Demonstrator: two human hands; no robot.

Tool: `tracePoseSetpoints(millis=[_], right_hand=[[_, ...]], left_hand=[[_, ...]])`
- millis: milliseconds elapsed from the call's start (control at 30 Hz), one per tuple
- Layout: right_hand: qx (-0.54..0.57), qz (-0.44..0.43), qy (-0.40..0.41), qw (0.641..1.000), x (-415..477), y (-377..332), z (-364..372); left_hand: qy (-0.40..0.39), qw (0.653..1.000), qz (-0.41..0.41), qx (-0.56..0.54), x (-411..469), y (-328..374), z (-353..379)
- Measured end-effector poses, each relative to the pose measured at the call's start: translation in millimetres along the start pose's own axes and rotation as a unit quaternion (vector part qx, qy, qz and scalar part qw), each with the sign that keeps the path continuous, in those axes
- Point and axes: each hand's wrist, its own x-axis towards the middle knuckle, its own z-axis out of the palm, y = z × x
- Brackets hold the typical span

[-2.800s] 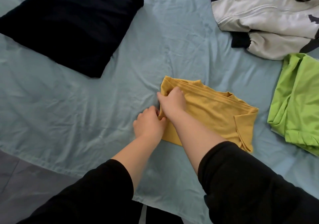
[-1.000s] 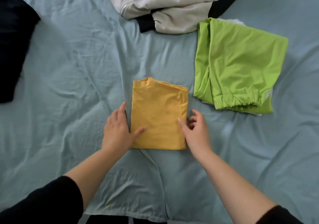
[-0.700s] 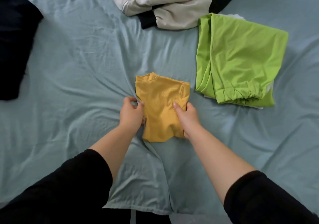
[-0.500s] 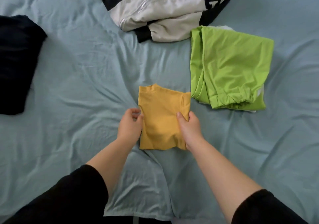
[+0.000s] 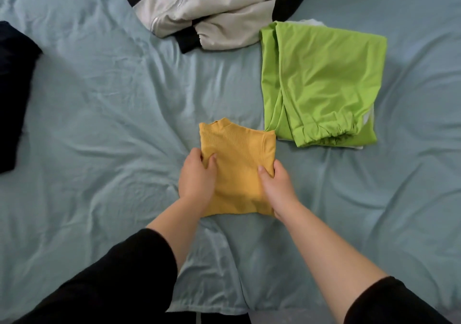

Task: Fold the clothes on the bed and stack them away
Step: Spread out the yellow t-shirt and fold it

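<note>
A folded yellow top [image 5: 238, 159] sits at the middle of the bed, held at both sides. My left hand [image 5: 197, 180] grips its left edge with the thumb on top. My right hand [image 5: 277, 187] grips its right edge the same way. A folded bright green garment [image 5: 321, 81] lies flat just to the right of the yellow top, on something white. An unfolded white and black zip jacket [image 5: 212, 9] is heaped at the far edge.
A dark navy garment [image 5: 12, 91] lies at the left edge of the view. The light blue bedsheet [image 5: 107, 124] is wrinkled, and its near edge runs along the bottom by my black sleeves.
I finished folding the yellow top, laid it flat, then both hands closed on its sides. It now sits slightly nearer the green garment, and my view has shifted.
</note>
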Motion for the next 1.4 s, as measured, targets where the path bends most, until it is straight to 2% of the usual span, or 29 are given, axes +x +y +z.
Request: tracePoseSetpoints(millis=[100, 233, 400, 533, 600, 667, 733, 767, 833, 867, 933, 1000, 1067, 1133, 1233, 1300, 1400], right_hand=[[0.018, -0.033, 0.025, 0.999, -9, -8, -15], [0.049, -0.069, 0.057, 0.995, -17, -26, -50], [0.06, -0.112, 0.116, 0.985, -1, -64, -109], [0.053, -0.162, 0.182, 0.968, 36, -103, -163], [0.042, -0.147, 0.189, 0.97, 69, -117, -183], [0.02, -0.085, 0.156, 0.984, 99, -124, -195], [-0.094, -0.026, 0.12, 0.988, 119, -119, -198], [-0.196, -0.024, 0.114, 0.974, 123, -113, -198], [-0.395, -0.092, 0.104, 0.908, 122, -98, -191], [-0.459, -0.142, 0.085, 0.873, 120, -89, -186], [-0.523, -0.176, 0.008, 0.834, 116, -73, -178], [-0.533, -0.119, -0.058, 0.836, 114, -64, -176], [-0.543, -0.083, -0.059, 0.834, 113, -67, -174], [-0.56, -0.106, -0.013, 0.821, 112, -76, -165], [-0.548, -0.225, 0.045, 0.804, 106, -91, -132], [-0.543, -0.278, 0.024, 0.792, 104, -100, -99], [-0.541, -0.289, -0.014, 0.79, 114, -112, -47]], left_hand=[[0.002, 0.996, 0.061, -0.067, -14, 13, -7], [-0.052, 0.981, 0.126, -0.136, -20, 48, -11], [-0.103, 0.956, 0.174, -0.215, -18, 113, 4], [-0.123, 0.941, 0.208, -0.235, 2, 178, 27], [-0.141, 0.944, 0.2, -0.221, 20, 206, 41], [-0.161, 0.956, 0.163, -0.182, 37, 224, 56], [-0.196, 0.966, 0.091, -0.145, 46, 227, 68], [-0.209, 0.967, 0.072, -0.127, 47, 225, 71], [-0.216, 0.968, 0.116, -0.058, 47, 217, 76], [-0.215, 0.964, 0.153, -0.02, 46, 212, 78], [-0.201, 0.955, 0.213, 0.048, 49, 204, 81], [-0.191, 0.948, 0.245, 0.072, 55, 195, 79], [-0.157, 0.946, 0.267, 0.097, 64, 178, 69], [-0.109, 0.956, 0.232, 0.142, 80, 153, 50], [-0.069, 0.961, 0.106, 0.247, 112, 106, 2], [-0.073, 0.96, 0.035, 0.269, 135, 84, -32], [-0.048, 0.976, -0.043, 0.208, 171, 80, -56]])
